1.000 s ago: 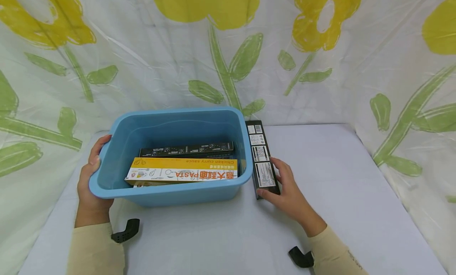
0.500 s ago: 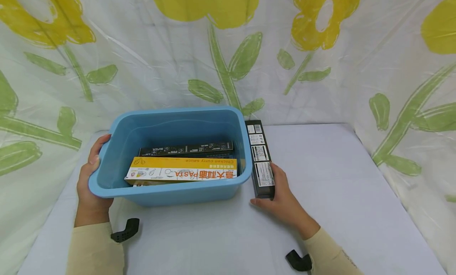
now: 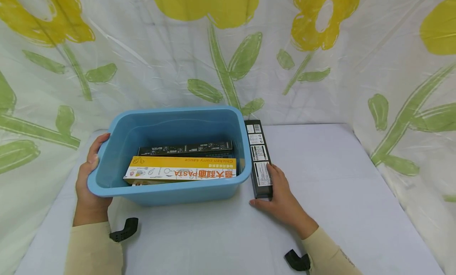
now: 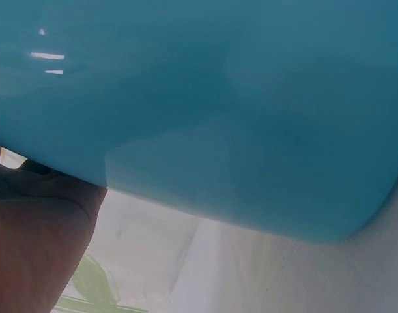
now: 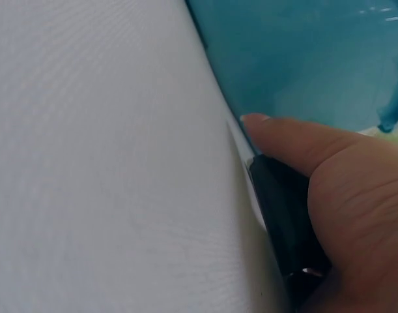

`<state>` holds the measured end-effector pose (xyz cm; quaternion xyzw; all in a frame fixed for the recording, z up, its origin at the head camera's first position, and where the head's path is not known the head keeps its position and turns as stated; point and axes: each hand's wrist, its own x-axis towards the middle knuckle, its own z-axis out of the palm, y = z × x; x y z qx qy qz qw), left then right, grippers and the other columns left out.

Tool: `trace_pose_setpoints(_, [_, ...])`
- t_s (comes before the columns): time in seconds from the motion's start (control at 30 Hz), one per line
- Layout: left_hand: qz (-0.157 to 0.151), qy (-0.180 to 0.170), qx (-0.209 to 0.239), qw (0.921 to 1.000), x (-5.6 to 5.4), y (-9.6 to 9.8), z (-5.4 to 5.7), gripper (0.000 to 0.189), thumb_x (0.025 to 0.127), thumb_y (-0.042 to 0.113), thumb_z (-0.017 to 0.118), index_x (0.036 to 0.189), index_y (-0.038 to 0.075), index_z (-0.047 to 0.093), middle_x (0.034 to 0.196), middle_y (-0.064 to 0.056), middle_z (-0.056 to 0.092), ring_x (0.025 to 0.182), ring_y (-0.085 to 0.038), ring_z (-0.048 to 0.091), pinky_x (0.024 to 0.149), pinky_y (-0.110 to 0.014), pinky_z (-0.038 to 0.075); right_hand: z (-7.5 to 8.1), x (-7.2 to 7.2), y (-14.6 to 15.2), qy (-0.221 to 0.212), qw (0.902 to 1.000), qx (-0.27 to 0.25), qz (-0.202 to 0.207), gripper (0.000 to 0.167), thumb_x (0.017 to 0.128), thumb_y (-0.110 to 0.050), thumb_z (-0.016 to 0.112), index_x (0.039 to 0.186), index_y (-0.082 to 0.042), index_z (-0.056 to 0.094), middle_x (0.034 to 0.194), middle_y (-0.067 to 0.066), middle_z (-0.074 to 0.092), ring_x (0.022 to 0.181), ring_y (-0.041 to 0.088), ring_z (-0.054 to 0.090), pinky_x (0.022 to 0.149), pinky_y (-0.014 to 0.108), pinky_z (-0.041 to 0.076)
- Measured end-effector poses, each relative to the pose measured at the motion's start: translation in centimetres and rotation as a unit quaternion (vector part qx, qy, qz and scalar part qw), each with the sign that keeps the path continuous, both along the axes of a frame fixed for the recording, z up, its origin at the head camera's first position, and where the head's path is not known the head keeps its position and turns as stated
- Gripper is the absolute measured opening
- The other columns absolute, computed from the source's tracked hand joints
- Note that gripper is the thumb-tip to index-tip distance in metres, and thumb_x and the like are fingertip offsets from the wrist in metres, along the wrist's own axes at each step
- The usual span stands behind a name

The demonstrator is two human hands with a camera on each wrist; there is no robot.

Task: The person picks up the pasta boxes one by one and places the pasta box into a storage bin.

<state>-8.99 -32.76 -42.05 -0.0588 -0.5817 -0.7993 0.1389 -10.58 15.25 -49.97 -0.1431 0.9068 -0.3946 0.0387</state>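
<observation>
A light-blue plastic tub (image 3: 199, 194) stands on the white-covered table, and my left hand (image 3: 90, 180) grips its left end. In the left wrist view the tub's outer wall (image 4: 251, 117) hides most of that hand's fingers. Inside the tub lie a yellow-and-white pasta box (image 3: 181, 169) and, behind it, a black box (image 3: 187, 149). Against the tub's right side lies another black box (image 3: 259, 160) with white labels. My right hand (image 3: 283, 196) rests at its near end, fingers along the right side and thumb extended across the near end; in the right wrist view the thumb (image 5: 293, 140) is nearly straight.
A white cloth with yellow flowers and green leaves (image 3: 246, 57) hangs behind and beside the table (image 3: 199, 239). The tub's back rim is close to that cloth. Black wrist mounts (image 3: 124, 230) stick out from both sleeves.
My right hand has slid slightly left and toward me, its thumb moving off the labelled black box's top to the near end. That box has shifted slightly left at its near end.
</observation>
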Motion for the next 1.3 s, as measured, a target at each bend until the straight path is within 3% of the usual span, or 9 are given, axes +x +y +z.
trace_pose_setpoints(0.47, [0.006, -0.007, 0.008, 0.9999, 0.02, 0.0, 0.04, 0.064, 0.103, 0.028, 0.035, 0.166, 0.019, 0.044, 0.169, -0.011, 0.037, 0.144, -0.031, 0.044, 0.105, -0.037, 0.051, -0.61, -0.3, -0.49, 0.019, 0.9991, -0.012, -0.037, 0.128, 0.081, -0.039, 0.1, 0.171, -0.002, 0.017, 0.165, 0.022, 0.035, 0.144, 0.036, 0.039, 0.116, 0.06, 0.036])
trace_pose_setpoints(1.0, [0.008, -0.012, 0.004, 0.9999, -0.04, 0.13, 0.13, 0.064, 0.103, 0.029, 0.035, 0.166, 0.019, 0.043, 0.17, -0.011, 0.036, 0.146, -0.032, 0.042, 0.106, -0.037, 0.05, -0.03, -0.02, -0.17, 0.006, 0.9959, -0.065, -0.062, 0.113, 0.088, -0.026, 0.094, 0.169, 0.003, 0.021, 0.168, 0.026, 0.032, 0.149, 0.039, 0.039, 0.119, 0.059, 0.033])
trace_pose_setpoints(1.3, [0.004, -0.007, 0.001, 1.0, -0.05, 0.1, 0.08, 0.064, 0.104, 0.028, 0.035, 0.167, 0.019, 0.042, 0.17, -0.012, 0.034, 0.146, -0.032, 0.041, 0.106, -0.037, 0.05, 0.09, 0.17, -0.08, 0.06, 0.9912, -0.082, -0.085, 0.097, 0.088, -0.014, 0.092, 0.165, 0.001, 0.034, 0.165, 0.024, 0.036, 0.144, 0.039, 0.043, 0.113, 0.06, 0.039])
